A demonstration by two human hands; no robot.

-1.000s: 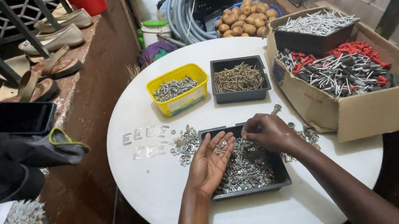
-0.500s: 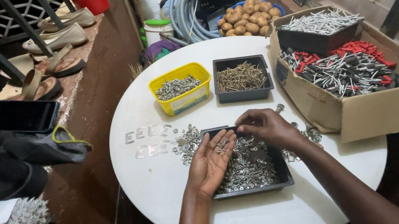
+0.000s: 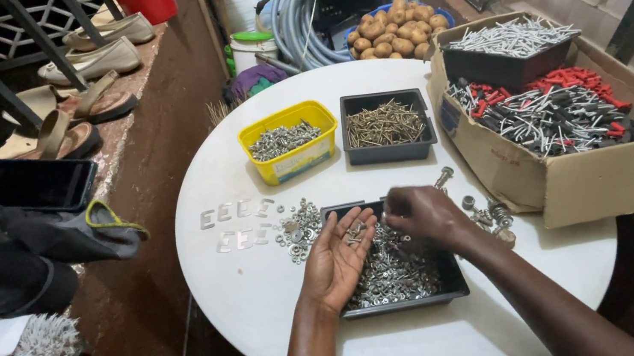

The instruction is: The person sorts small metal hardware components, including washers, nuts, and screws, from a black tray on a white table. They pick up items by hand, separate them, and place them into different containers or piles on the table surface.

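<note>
- The left hand (image 3: 337, 254) lies palm-up and open over the black tray (image 3: 441, 291), cradling a few small metal pieces.
- The right hand (image 3: 421, 214) hovers over the same tray, fingers pinched; whether they grip a piece cannot be told.
- The tray is still heaped with mixed hardware (image 3: 395, 273), so most sorting looks undone.
- Left of it on the counter (image 3: 269, 299), washers (image 3: 300, 229) and flat plates (image 3: 238, 224) lie already separated.
- Farther off, a yellow tub (image 3: 291, 156) and a second tray (image 3: 390, 148) hold sorted screws.
- A cardboard box (image 3: 595, 177) stands at right.
</note>
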